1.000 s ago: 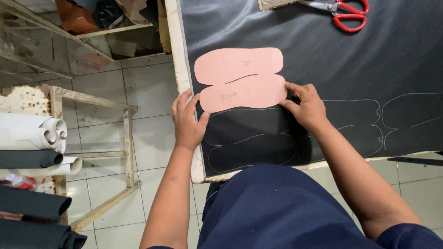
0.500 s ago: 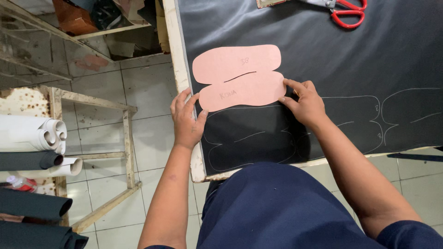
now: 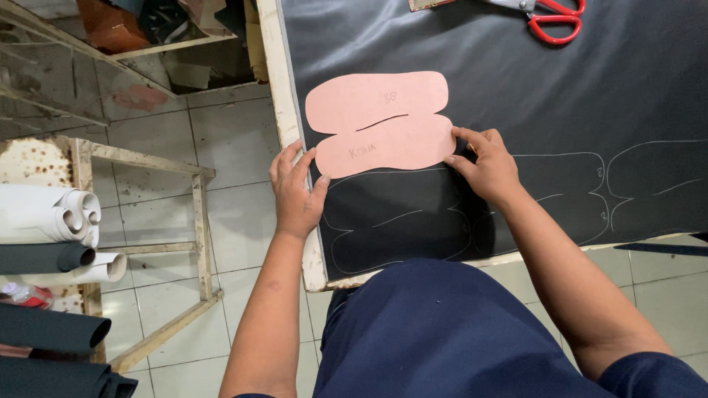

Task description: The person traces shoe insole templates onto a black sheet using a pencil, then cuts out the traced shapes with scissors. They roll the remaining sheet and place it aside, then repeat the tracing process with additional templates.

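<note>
Two hands on one pink pattern template (image 3: 380, 124), double-lobed like a pair of shoe-sole shapes joined side by side, with a short slit between the lobes. Template lying flat on a black sheet of leather-like material (image 3: 516, 88) that covers the counter (image 3: 271, 88), near the sheet's left edge.

Left hand (image 3: 296, 193): fingers spread and loose, fingertips against the template's lower-left corner, part of the hand over the counter edge. Not clenched; pressing or steadying, nothing lifted.

Right hand (image 3: 488, 166): fingers extended, tips on the template's lower-right end, pinning it to the sheet. Nothing enclosed in the palm.

Handling judgement: template thin, light, likely card or stiff paper; flat with no curl at the edges. Probably flexes if raised by one end, and probably slides readily on the smooth sheet unless held down. Best hold judged to be at both short ends, as now, flat fingertip pressure rather than a pinch; narrow waist at the slit probably the weak spot, prone to creasing.

Pale traced outlines (image 3: 590, 184) of the same shape on the black sheet, just below and to the right of the template.

Red-handled scissors (image 3: 549, 16) at the far edge of the sheet, well apart from both hands. Rolls of white and dark material (image 3: 59, 228) on a rack at left, over tiled floor (image 3: 221, 147).
</note>
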Available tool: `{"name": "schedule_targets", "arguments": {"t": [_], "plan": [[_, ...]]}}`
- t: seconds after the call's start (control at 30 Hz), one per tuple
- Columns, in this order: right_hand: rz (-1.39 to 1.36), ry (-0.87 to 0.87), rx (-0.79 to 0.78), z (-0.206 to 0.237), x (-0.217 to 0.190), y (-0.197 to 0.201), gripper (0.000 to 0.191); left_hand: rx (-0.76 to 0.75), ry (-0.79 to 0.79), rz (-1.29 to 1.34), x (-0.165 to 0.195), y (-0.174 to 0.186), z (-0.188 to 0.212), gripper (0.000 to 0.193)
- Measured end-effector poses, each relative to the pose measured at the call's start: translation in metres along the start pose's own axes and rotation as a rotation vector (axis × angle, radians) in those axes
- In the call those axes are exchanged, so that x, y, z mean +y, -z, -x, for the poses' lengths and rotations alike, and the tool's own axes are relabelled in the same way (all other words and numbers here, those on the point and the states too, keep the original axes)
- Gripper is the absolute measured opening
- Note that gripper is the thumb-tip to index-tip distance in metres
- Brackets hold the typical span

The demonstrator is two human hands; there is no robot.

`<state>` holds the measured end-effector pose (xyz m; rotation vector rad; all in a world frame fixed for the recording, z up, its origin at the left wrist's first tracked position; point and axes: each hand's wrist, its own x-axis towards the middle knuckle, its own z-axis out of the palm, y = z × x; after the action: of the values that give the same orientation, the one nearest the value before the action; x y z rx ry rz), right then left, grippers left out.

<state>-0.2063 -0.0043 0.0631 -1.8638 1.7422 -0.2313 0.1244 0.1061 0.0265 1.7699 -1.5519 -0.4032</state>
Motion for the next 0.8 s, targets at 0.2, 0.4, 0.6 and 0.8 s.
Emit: {"name": "schedule_targets", "arguments": {"t": [0.2, 0.4, 0.6, 0.8], "plan": [[0.011, -0.016, -0.005, 0.001, -0.002, 0.002, 0.056, -0.004, 0.015, 0.02, 0.007, 0.005, -0.001, 0.046], [-0.008, 0.02, 0.02, 0.003, 0.0, -0.002, 0.056, -0.18, -0.022, -0.427, 0.019, -0.019, 0.001, 0.043], [0.058, 0.098, -0.048, -0.008, 0.0, 0.006, 0.059, -0.325, -0.288, -0.375, 0.069, -0.071, -0.006, 0.048], [-0.246, -0.037, -0.201, -0.014, -0.041, 0.012, 0.034, -0.318, -0.311, -0.527, 0.102, -0.073, -0.007, 0.069]]}}
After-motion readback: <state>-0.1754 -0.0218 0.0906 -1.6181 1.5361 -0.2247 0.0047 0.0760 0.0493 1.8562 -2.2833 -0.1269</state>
